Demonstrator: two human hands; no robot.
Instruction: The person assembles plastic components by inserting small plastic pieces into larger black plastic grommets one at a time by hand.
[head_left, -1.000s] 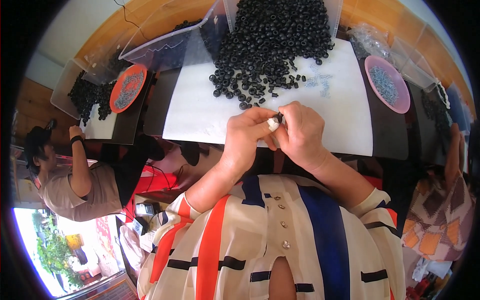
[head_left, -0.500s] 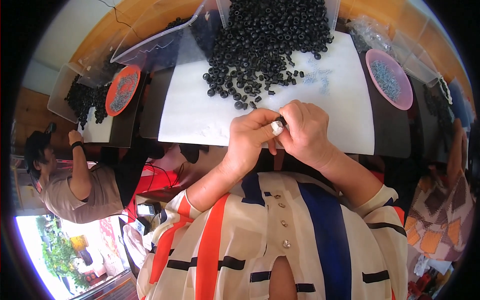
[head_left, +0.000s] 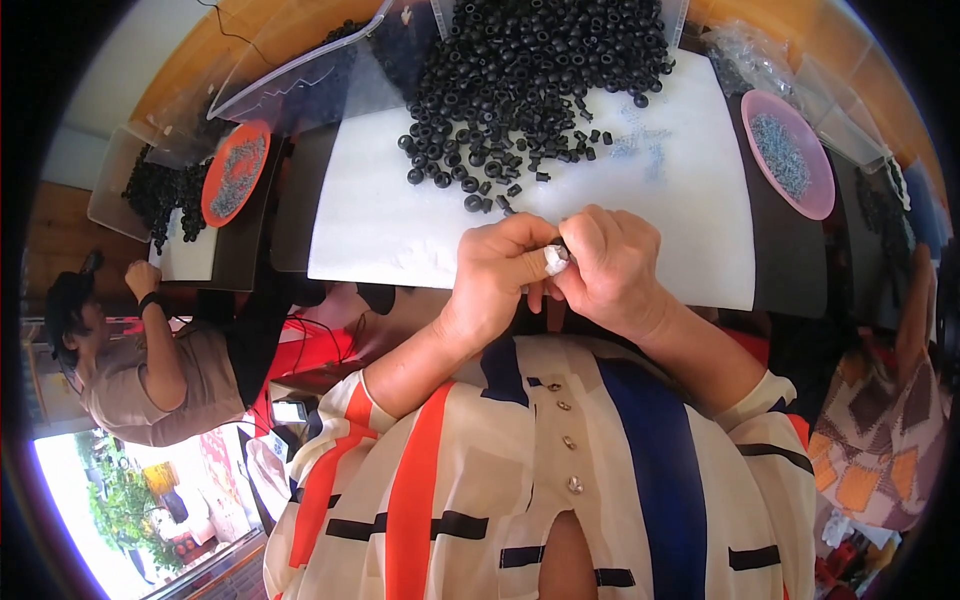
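Both my hands meet above the near edge of a white foam sheet (head_left: 400, 225). My left hand (head_left: 497, 268), its thumb wrapped in white, pinches a small black part (head_left: 560, 243), mostly covered by the fingers. My right hand (head_left: 615, 262) is closed round the other side of that same part. Its exact kind cannot be made out. Just beyond my fingertips, loose black plastic parts (head_left: 472, 203), some ring-shaped and some like short spools, spread from a large heap (head_left: 540, 70). Small clear-bluish pieces (head_left: 645, 140) are scattered to the right of the heap.
A pink bowl (head_left: 822, 185) of small grey pieces stands right of the sheet. On the left are an orange bowl (head_left: 210, 212) of similar pieces and a clear plastic bin (head_left: 290, 105). A person (head_left: 150, 370) works at the left; another person's patterned garment (head_left: 870, 440) shows at the right.
My hands stay together on the small black part with only a slight shift of the fingers. The whole view has moved a little. The person at the left has raised a hand slightly.
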